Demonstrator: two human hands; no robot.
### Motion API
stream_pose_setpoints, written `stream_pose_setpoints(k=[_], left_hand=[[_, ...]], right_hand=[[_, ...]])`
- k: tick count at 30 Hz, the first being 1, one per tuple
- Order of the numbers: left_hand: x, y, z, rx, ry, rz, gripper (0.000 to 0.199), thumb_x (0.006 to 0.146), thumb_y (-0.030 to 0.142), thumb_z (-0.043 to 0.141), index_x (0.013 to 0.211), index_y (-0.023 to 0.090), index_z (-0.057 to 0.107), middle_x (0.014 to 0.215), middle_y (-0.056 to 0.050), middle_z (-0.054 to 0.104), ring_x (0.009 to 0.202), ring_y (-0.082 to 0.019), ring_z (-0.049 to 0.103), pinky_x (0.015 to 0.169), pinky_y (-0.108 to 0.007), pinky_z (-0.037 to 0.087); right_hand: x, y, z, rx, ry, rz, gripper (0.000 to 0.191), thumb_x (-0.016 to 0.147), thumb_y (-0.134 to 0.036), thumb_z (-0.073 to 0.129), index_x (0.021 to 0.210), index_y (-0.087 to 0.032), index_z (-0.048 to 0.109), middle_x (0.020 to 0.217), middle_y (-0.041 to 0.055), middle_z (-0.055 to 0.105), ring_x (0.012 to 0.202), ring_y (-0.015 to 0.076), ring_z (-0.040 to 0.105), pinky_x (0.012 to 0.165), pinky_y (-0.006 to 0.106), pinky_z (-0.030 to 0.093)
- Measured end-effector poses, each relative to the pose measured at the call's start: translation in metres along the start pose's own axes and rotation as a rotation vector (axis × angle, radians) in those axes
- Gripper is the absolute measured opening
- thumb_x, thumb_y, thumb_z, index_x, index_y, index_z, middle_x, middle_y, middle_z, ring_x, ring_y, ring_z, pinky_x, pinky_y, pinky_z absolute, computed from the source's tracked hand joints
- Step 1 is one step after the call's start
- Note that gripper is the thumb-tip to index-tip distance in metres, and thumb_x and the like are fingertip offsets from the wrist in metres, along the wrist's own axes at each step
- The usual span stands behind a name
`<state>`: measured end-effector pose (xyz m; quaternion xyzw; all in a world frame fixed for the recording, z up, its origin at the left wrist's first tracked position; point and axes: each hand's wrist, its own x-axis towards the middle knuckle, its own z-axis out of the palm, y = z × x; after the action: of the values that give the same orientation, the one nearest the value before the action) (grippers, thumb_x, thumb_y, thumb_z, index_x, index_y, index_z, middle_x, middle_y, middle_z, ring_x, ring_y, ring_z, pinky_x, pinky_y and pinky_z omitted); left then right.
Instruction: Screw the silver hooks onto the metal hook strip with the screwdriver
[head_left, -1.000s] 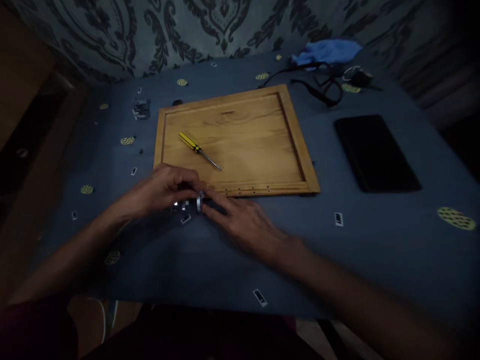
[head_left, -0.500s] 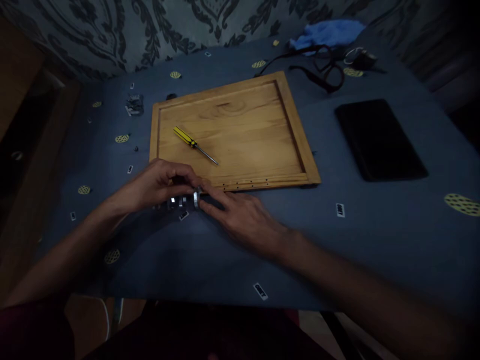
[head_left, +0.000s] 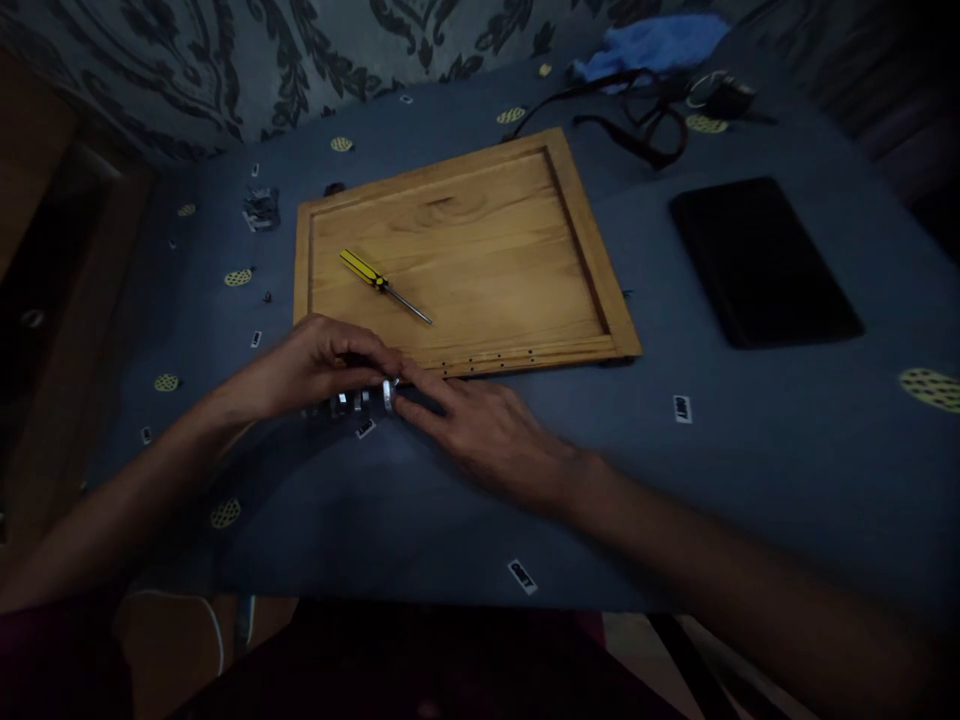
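Observation:
A framed wooden panel [head_left: 450, 240] lies on the blue-covered table, with small dark holes along its near edge. On it rests a yellow and black screwdriver [head_left: 384, 286]. At the near left edge, my left hand [head_left: 322, 365] is closed, its thumb and fingers pinching around a small shiny metal piece [head_left: 388, 394]. My right hand [head_left: 487, 425] reaches in from the other side, thumb and index finger closed on the same metal piece. More shiny metal parts [head_left: 343, 400] sit just left of it, partly under my left hand.
Small metal parts [head_left: 261, 207] lie in a pile at the back left. A black tablet-like object [head_left: 765, 262] is on the right. Dark-framed glasses [head_left: 637, 150], keys [head_left: 720, 95] and a blue cloth [head_left: 652, 45] lie at the back right.
The view has shifted slightly, so the panel and table items appear a little higher. Both hands keep nearly the same pose at the metal piece.

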<state>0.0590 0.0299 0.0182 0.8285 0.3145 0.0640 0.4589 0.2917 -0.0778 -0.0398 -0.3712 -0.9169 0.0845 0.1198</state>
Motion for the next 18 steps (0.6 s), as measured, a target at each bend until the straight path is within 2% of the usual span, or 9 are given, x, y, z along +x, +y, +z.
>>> stream_pose_setpoints(k=[8,13,18], left_hand=[[0.0028,0.0009,-0.0025,-0.065,0.0,-0.009,0.011,0.093,0.028,0.079,0.095,0.018,0.081,0.093,-0.004,0.083,0.086,-0.015,0.079,0.078,-0.019,0.06],[0.003,-0.0006,-0.0031,-0.049,0.015,-0.044,0.018,0.093,0.036,0.081,0.096,0.018,0.082,0.088,-0.003,0.082,0.079,-0.014,0.076,0.072,-0.018,0.059],[0.0032,0.0013,-0.005,-0.05,-0.018,-0.079,0.018,0.093,0.035,0.08,0.098,0.018,0.082,0.09,-0.004,0.083,0.08,-0.013,0.076,0.075,-0.018,0.059]], right_hand=[[-0.0011,-0.0012,-0.003,0.038,0.001,0.013,0.049,0.102,-0.006,0.053,0.15,-0.014,0.058,0.171,0.0243,0.046,0.117,0.03,0.076,0.086,0.045,0.069],[0.0001,-0.0003,-0.0022,0.028,0.004,0.01,0.053,0.101,-0.004,0.052,0.152,-0.016,0.058,0.171,0.0226,0.047,0.116,0.0291,0.075,0.085,0.043,0.068],[0.0004,0.0001,-0.002,0.039,-0.009,0.004,0.052,0.101,-0.004,0.053,0.152,-0.013,0.058,0.169,0.0246,0.048,0.113,0.0313,0.076,0.082,0.045,0.068]])
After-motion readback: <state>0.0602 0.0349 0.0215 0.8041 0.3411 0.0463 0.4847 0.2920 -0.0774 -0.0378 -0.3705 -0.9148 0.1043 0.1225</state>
